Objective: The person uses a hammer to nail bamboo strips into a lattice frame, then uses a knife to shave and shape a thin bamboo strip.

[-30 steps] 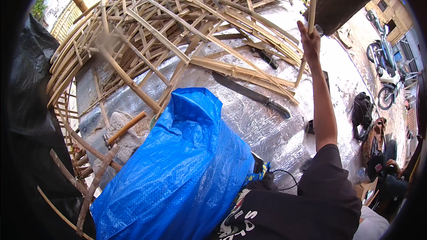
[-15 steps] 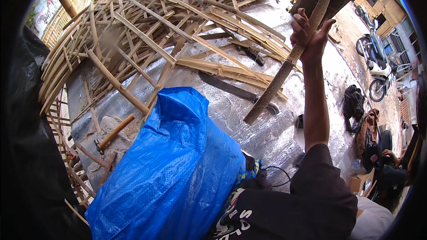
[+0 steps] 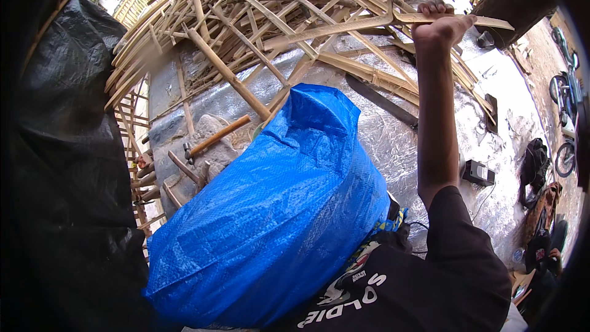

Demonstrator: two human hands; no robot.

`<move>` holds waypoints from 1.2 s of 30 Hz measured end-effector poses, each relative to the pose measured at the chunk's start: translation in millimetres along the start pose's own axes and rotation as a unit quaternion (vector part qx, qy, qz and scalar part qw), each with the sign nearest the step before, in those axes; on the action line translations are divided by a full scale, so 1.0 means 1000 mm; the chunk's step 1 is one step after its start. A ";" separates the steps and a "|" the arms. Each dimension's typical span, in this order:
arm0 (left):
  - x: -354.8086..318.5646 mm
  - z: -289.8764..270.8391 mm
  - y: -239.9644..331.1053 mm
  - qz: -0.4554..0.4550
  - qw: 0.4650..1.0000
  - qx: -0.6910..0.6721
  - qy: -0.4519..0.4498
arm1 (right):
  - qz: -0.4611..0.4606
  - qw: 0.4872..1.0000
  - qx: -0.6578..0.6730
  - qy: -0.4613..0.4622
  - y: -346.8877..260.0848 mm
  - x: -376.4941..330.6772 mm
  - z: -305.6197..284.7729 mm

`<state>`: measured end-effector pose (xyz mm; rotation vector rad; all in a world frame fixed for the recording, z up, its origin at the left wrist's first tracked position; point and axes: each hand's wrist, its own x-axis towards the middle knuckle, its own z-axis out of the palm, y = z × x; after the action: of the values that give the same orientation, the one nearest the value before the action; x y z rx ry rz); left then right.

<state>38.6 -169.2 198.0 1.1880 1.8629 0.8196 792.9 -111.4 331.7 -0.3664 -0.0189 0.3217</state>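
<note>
My right hand (image 3: 440,24) is raised at the upper right, its fingers wrapped round a pale bamboo strip (image 3: 493,22). One end of the strip points right, towards a dark trunk-like post. On its other side it appears to run left across the heap, where I cannot tell it clearly from the pieces behind. My left hand does not show. A blue tarp (image 3: 264,209) covers my lap. Beyond it, a machete (image 3: 382,102) lies on the silver sheeting (image 3: 393,154). To the tarp's left, a hammer (image 3: 219,136) with a wooden handle rests by a pale stone.
A large heap of split bamboo (image 3: 289,0) spreads across the far side. Black sheeting (image 3: 67,147) hangs at the left. The dark post (image 3: 519,0) stands at the far right. A small black box (image 3: 479,173), a dark bag (image 3: 534,166) and a parked motorbike (image 3: 564,104) are on the right.
My right hand has turned over, and the bamboo strip has swung from a steep slant to nearly level. The view has shifted, so the tarp and heap sit farther right.
</note>
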 end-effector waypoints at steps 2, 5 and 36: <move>0.010 -0.039 0.020 0.020 0.998 -0.010 -0.064 | 0.070 0.995 -0.030 0.057 0.048 -0.044 0.030; 0.028 -0.062 0.074 0.093 0.973 -0.083 -0.193 | 0.256 0.966 -0.023 0.009 0.137 -0.151 0.062; -0.021 -0.155 0.301 0.409 0.893 -0.131 0.133 | 0.035 0.029 -0.967 -0.251 -0.110 -0.150 -0.278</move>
<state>42.5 -98.2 530.1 1.7647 1.3339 1.7035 705.3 -352.5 117.4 -3.1592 -1.3690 0.2627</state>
